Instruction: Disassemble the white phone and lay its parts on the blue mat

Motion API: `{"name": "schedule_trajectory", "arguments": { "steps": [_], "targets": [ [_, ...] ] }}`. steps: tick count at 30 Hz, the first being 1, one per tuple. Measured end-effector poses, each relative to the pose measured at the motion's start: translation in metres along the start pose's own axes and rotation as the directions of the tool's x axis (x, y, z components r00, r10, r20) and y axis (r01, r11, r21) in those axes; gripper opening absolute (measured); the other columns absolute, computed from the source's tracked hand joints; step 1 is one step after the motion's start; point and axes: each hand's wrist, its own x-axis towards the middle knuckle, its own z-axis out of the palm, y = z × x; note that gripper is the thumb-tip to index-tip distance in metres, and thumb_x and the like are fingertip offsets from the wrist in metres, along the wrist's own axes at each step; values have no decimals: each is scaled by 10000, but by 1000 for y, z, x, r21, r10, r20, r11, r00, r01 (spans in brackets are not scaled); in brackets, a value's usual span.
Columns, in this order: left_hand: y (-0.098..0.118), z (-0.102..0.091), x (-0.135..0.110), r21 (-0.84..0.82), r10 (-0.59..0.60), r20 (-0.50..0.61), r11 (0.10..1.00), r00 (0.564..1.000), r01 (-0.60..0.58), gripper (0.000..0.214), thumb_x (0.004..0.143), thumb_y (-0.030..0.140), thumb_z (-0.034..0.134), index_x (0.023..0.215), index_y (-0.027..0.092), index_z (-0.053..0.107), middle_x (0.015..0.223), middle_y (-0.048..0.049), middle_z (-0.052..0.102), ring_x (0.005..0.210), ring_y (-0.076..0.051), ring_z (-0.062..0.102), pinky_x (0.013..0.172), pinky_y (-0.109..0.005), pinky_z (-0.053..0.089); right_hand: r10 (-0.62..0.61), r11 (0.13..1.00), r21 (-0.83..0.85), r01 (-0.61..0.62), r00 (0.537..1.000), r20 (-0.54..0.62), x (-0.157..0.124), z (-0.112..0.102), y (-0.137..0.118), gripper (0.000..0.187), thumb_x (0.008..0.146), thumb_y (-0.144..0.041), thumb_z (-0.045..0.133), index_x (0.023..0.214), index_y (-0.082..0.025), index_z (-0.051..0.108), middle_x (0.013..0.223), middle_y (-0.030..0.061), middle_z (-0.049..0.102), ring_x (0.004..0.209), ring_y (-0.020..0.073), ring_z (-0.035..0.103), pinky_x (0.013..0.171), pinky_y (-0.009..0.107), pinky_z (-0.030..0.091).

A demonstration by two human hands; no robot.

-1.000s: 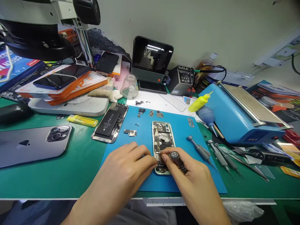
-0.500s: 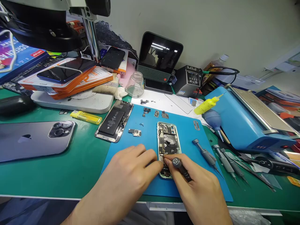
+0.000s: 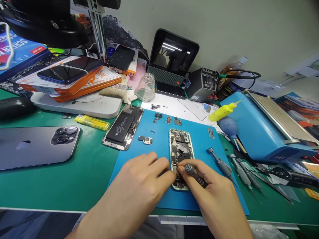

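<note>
Blue rectangular mat (image 3: 159, 152) on a green surface (image 3: 62, 186) bears an opened, pale-framed smartphone (image 3: 181, 153) lying flat, inner boards exposed. The right hand (image 3: 213, 187) has its grip closed around a dark grey, cylindrical screwdriver (image 3: 194, 174), thumb and forefinger together over the phone's lower half. The left hand (image 3: 143, 181) bends its fingers at the phone's left edge; whether that grip holds anything, I cannot tell.

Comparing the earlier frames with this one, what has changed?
The view swung, putting most things further right in the picture. Nothing was visibly taken up or let go. Left hand and right hand stay at the opened phone, the right still holding the dark-handled tool; loose parts lie unmoved on the blue mat.
</note>
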Motion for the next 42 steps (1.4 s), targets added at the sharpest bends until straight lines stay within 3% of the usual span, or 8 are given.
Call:
{"name": "schedule_trajectory", "arguments": {
  "steps": [10, 14, 20, 24, 29, 33, 38, 42],
  "targets": [
    [1, 0, -1, -8, 3, -13, 1000, 1000, -3, 133, 1100, 138, 616, 1157, 197, 720, 967, -13, 660, 817, -236, 528, 665, -411, 392, -36, 999, 10, 35, 999, 25, 1, 0, 3, 254, 984, -449, 593, 900, -298, 778, 804, -28, 832, 670, 187, 782, 533, 239, 541],
    [2, 0, 0, 0, 1, -51, 1000, 999, -1, 140, 1089, 127, 622, 1140, 186, 737, 956, -19, 690, 802, -238, 573, 657, -412, 409, -51, 998, -35, 49, 997, -53, -9, -2, 13, 235, 1016, -430, 647, 1107, -306, 825, 902, -30, 872, 660, 176, 800, 486, 208, 565],
    [2, -4, -2, -87, -65, -120, 995, 991, 55, 177, 1121, 156, 582, 1119, 212, 750, 994, -9, 757, 798, -205, 656, 667, -380, 440, -256, 952, -191, 239, 964, -70, -41, -4, 27, 345, 1054, -275, 598, 1308, -275, 831, 1203, 5, 858, 990, 237, 869, 795, 239, 695],
    [1, -6, -2, -138, -152, -140, 982, 979, 132, 200, 1158, 237, 547, 1114, 241, 742, 1001, 8, 748, 816, -185, 663, 676, -348, 451, -293, 945, -167, 282, 955, -46, -49, 3, 23, 418, 1030, -200, 580, 1381, -254, 800, 1242, 20, 846, 1025, 235, 864, 849, 240, 691],
    [2, -6, -1, -70, -91, -110, 994, 990, 83, 220, 1152, 203, 539, 1151, 222, 758, 965, -14, 727, 798, -206, 633, 666, -349, 434, -120, 992, 44, 119, 992, 32, -50, 5, 20, 432, 1052, -300, 589, 1445, -291, 767, 923, 17, 875, 706, 194, 825, 644, 228, 653],
    [3, -6, -1, -64, -85, -98, 995, 992, 79, 208, 1147, 193, 548, 1157, 221, 754, 978, -20, 725, 813, -212, 629, 674, -352, 429, 102, 951, 262, -166, 965, 242, -47, 0, 16, 529, 1079, -513, 574, 1496, -226, 726, 490, -20, 644, 426, 151, 591, 446, 231, 493],
    [3, -8, 2, -35, -52, -75, 998, 996, 49, 263, 1156, 175, 516, 1102, 197, 773, 945, -27, 712, 797, -209, 625, 658, -365, 412, 210, 805, 457, -379, 902, 378, -36, -11, 9, 634, 1019, -604, 674, 1459, -152, 747, 435, -37, 563, 393, 131, 500, 481, 256, 473],
    [4, -8, 3, -4, -27, -84, 1000, 996, 26, 291, 1163, 165, 497, 1072, 185, 772, 958, -36, 728, 815, -212, 647, 662, -378, 398, 167, 798, 468, -380, 885, 434, -25, -19, 9, 635, 1016, -626, 657, 1420, -148, 766, 432, -45, 564, 384, 129, 465, 461, 255, 418]
  ]
}}
